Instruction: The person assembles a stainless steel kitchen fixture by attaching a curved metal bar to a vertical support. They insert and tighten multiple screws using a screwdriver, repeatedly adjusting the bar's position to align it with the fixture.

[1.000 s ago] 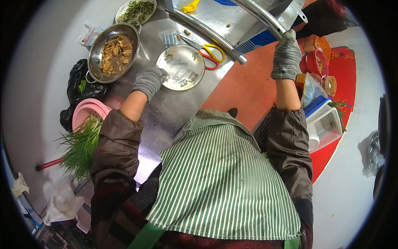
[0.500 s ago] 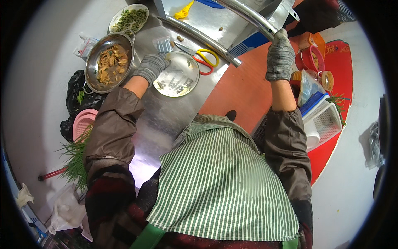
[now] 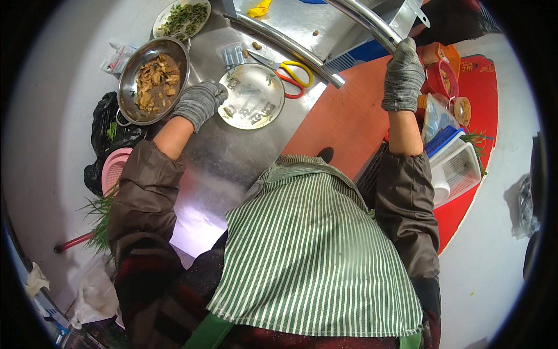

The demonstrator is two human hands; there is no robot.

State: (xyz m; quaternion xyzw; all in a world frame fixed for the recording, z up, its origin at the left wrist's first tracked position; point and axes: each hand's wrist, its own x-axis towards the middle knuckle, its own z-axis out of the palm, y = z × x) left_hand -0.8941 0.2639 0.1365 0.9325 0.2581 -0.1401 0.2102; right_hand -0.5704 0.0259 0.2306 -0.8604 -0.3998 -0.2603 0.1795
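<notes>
My left hand [image 3: 201, 103], in a grey knit glove, is closed at the left rim of a white plate [image 3: 247, 116] with a leaf pattern. Its fingertips overlap the rim, and what they hold, if anything, is hidden. The plate lies on a steel worktop [image 3: 215, 151], with light reflections on it. My right hand [image 3: 404, 75], gloved alike, is wrapped round the end of a curved chrome tube [image 3: 366, 20]. Left of my left hand stands a steel two-handled pan [image 3: 131, 87] of brown cooked pieces [image 3: 157, 81]. Scissors [image 3: 296, 75] with red and yellow handles lie beside the plate.
A plate of chopped greens [image 3: 183, 20] is at the far left. A straight chrome tube [image 3: 279, 43] crosses the worktop. A reddish board [image 3: 343, 122] adjoins it. At right are a pink bowl [image 3: 439, 78], a jar [image 3: 462, 110] and white baskets [image 3: 459, 168]; black bags [image 3: 110, 128] lie left.
My left hand has drawn back left and towards me, its fingers reaching less far over the plate. The plate has hardly moved. My right hand keeps its grip on the tube.
</notes>
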